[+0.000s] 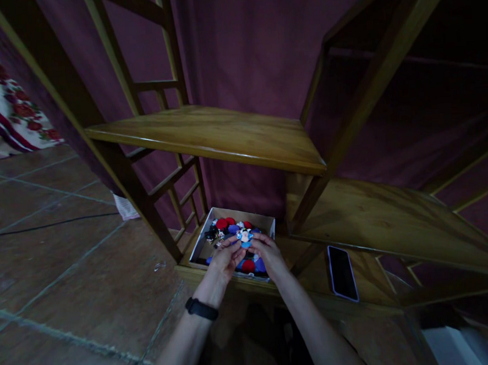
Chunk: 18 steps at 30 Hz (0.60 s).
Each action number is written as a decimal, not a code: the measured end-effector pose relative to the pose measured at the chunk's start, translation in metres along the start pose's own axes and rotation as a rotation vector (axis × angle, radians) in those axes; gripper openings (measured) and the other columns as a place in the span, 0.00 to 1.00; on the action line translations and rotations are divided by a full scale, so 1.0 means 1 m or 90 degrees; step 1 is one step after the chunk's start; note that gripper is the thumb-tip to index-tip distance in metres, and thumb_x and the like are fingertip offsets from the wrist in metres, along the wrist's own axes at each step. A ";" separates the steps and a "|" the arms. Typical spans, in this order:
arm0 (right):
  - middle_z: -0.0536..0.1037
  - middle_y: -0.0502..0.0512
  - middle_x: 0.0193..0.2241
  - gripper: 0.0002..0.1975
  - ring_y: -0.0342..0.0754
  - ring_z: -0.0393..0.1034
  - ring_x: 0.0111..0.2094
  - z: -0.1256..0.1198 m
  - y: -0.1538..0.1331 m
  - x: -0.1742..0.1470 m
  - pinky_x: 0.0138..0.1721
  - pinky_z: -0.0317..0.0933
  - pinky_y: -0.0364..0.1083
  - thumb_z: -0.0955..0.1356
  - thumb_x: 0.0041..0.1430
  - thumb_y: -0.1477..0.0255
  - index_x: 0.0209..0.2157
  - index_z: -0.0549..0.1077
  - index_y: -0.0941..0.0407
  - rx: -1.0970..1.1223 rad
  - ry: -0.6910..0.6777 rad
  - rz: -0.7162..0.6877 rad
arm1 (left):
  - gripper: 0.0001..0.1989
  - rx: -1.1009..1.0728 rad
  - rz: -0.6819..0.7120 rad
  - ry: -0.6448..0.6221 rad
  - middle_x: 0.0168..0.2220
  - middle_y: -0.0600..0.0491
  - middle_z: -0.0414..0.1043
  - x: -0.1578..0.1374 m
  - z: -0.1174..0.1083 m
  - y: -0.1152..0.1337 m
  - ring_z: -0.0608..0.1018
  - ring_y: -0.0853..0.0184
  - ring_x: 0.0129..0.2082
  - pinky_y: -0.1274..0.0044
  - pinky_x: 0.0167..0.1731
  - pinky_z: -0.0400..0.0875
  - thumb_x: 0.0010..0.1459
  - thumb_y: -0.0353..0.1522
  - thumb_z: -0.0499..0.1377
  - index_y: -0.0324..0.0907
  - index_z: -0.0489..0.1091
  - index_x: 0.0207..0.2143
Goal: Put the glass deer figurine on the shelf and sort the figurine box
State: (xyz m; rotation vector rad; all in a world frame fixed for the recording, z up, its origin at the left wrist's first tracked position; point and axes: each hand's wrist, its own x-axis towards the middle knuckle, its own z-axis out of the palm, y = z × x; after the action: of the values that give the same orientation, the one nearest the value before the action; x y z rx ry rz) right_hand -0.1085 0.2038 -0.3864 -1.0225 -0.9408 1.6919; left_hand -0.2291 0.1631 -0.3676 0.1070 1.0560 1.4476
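Note:
Between the fingertips of both hands is a small light-blue and white figurine [245, 237], held just above an open cardboard box [267, 221]. My left hand [227, 259], with a dark band on its wrist, is closed on the figurine's left side. From the right, my right hand [267, 251] pinches its other side. Below and around them, the box holds several small figurines with red, blue, black and white parts, such as a red piece [221, 223] at the back and another red piece [248, 266] near the front. My hands hide part of the contents.
The box stands on the low board of a wooden shelf unit, under a wooden shelf [208, 132]. Slanted posts rise on both sides. A phone [342, 273] lies on the board to the right. A cable [56, 224] runs over the tiled floor at left.

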 end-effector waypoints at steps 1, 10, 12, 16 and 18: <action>0.77 0.52 0.34 0.15 0.46 0.71 0.32 0.000 0.000 0.000 0.38 0.66 0.47 0.72 0.40 0.66 0.34 0.75 0.55 -0.002 0.005 -0.003 | 0.09 -0.005 0.002 -0.006 0.25 0.52 0.74 0.000 0.000 0.000 0.76 0.72 0.21 0.81 0.25 0.72 0.51 0.19 0.57 0.38 0.68 0.34; 0.76 0.51 0.34 0.16 0.44 0.71 0.30 0.004 -0.004 -0.001 0.34 0.66 0.44 0.70 0.44 0.65 0.37 0.74 0.54 -0.111 0.003 -0.021 | 0.07 0.016 0.012 0.002 0.24 0.51 0.74 0.003 0.001 -0.002 0.76 0.72 0.21 0.82 0.24 0.72 0.50 0.20 0.58 0.36 0.69 0.32; 0.76 0.51 0.34 0.16 0.44 0.71 0.30 0.004 -0.004 0.000 0.33 0.66 0.44 0.69 0.44 0.65 0.38 0.73 0.54 -0.116 0.004 -0.018 | 0.07 0.020 0.013 0.007 0.24 0.51 0.74 0.004 0.000 -0.002 0.76 0.73 0.21 0.81 0.25 0.72 0.49 0.20 0.58 0.36 0.69 0.31; 0.76 0.50 0.33 0.15 0.44 0.71 0.31 0.003 -0.005 0.000 0.33 0.66 0.44 0.69 0.44 0.65 0.36 0.74 0.54 -0.110 0.009 -0.023 | 0.06 0.027 0.005 0.006 0.23 0.51 0.74 0.006 -0.001 -0.002 0.75 0.73 0.20 0.80 0.25 0.73 0.50 0.20 0.58 0.35 0.69 0.31; 0.76 0.50 0.32 0.14 0.44 0.70 0.31 0.002 -0.006 0.000 0.32 0.66 0.44 0.69 0.44 0.65 0.36 0.74 0.54 -0.117 -0.004 -0.025 | 0.06 0.031 0.006 0.005 0.23 0.50 0.74 0.006 -0.002 -0.002 0.75 0.72 0.20 0.81 0.25 0.73 0.49 0.20 0.58 0.35 0.69 0.31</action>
State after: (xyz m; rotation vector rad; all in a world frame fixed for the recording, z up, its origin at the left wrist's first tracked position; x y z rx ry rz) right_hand -0.1085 0.2054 -0.3807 -1.1119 -1.1303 1.5991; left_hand -0.2299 0.1670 -0.3730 0.1410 1.0989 1.4318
